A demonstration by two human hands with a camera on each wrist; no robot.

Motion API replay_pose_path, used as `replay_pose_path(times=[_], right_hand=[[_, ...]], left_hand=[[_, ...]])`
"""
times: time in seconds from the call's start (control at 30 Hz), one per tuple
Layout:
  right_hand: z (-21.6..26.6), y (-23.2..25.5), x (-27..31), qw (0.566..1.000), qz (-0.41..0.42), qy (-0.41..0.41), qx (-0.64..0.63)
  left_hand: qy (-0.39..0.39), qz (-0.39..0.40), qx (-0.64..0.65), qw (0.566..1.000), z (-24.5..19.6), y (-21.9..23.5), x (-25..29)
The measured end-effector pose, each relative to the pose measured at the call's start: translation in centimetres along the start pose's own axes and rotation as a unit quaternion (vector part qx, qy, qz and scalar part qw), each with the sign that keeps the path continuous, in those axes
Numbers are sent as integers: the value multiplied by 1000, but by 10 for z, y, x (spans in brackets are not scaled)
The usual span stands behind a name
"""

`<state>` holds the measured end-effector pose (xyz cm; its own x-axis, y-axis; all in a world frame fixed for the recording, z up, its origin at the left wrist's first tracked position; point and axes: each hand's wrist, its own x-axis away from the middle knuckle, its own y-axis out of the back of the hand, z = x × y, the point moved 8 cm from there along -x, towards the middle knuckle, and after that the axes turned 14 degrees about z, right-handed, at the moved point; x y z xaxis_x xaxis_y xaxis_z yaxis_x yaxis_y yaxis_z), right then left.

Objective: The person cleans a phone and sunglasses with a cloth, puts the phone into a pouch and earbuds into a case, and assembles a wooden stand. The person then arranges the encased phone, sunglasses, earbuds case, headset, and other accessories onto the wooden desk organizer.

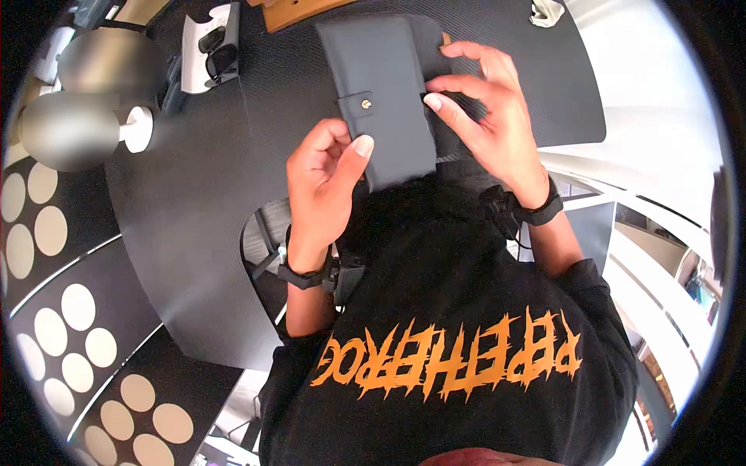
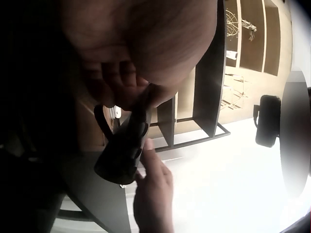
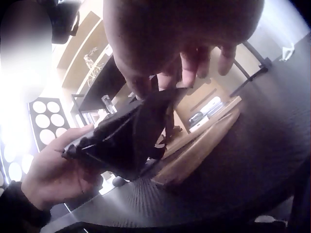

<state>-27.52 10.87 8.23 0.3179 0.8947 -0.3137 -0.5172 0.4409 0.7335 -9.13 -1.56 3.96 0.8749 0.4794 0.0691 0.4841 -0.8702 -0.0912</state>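
Observation:
A long dark grey wallet (image 1: 381, 85) with a snap strap on its front is held up over the dark table. My left hand (image 1: 322, 175) grips its lower left edge, thumb on the front and fingers curled behind. On the opposite side, my right hand (image 1: 493, 116) pinches the wallet's edge, with the thumb at the side and the forefinger reaching to a dark flap (image 1: 426, 39) behind it. The right wrist view shows the wallet (image 3: 121, 141) from its edge, its layers spread apart. In the left wrist view a loop-like strap (image 2: 102, 121) stands out from it.
Dark sunglasses (image 1: 221, 58) lie in an open white case (image 1: 190, 54) at the table's far left. A wooden organizer (image 1: 291, 12) stands at the back edge, with a crumpled pale item (image 1: 546, 12) to its right. Dark panels with round pale spots (image 1: 78, 307) are at left.

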Motion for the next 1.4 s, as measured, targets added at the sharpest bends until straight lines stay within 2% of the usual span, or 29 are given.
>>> replay_pose_path(times=[0.13, 0.2, 0.3, 0.33, 0.4, 0.47, 0.53, 0.6, 0.63, 0.7, 0.77, 0.8, 0.87, 0.9, 0.97, 1.07, 1.13, 1.2, 1.23, 1.4], right_hand=[[-23, -6, 6, 987, 41, -40, -151], [-35, -10, 9, 956, 47, -70, -282], [-29, -9, 7, 943, 62, -74, -318], [-36, -11, 9, 924, 57, -114, -360], [-52, -13, 11, 896, 25, -169, -410], [-70, -12, 9, 877, 6, -180, -445], [-75, -12, 3, 862, 19, -176, -475], [-80, -16, -2, 852, 33, -208, -479], [-80, -20, -7, 862, 33, -203, -463], [-72, -30, -16, 852, 57, -209, -476], [-63, -42, -22, 841, 85, -210, -492], [-59, -47, -24, 840, 88, -210, -493], [-52, -55, -26, 834, 87, -200, -508], [-51, -59, -27, 836, 99, -197, -503], [-45, -67, -28, 826, 112, -200, -515], [-36, -80, -32, 822, 126, -183, -524], [-29, -88, -32, 808, 143, -187, -540], [-22, -90, -33, 813, 144, -177, -536], [-17, -92, -32, 803, 153, -181, -546], [-8, -100, -32, 782, 191, -168, -569]], left_hand=[[7, 28, 23, 999, -4, -16, -7], [5, 28, 11, 1000, -6, -15, -8], [32, 32, -47, 998, -7, -6, -3], [35, 25, -49, 998, -5, 3, 1], [19, -81, -62, 995, -6, 44, 15], [35, -129, -70, 989, -14, 80, 37], [75, -192, -124, 971, -13, 116, 59], [138, -207, -183, 951, 1, 151, 83], [169, -235, -205, 935, 3, 162, 91], [199, -267, -225, 916, 9, 173, 99], [182, -368, -322, 853, -2, 183, 106], [185, -371, -322, 852, -2, 183, 107], [165, -407, -409, 800, -27, 173, 104], [167, -408, -408, 800, -26, 172, 104], [52, -325, -232, 915, -21, 160, 87], [110, -143, -135, 974, -12, 104, 54], [126, -47, -78, 988, 0, 74, 37], [102, -10, 20, 995, 11, 51, 29], [110, 2, 27, 994, 19, 49, 30], [86, -33, -34, 995, 9, 66, 39]])
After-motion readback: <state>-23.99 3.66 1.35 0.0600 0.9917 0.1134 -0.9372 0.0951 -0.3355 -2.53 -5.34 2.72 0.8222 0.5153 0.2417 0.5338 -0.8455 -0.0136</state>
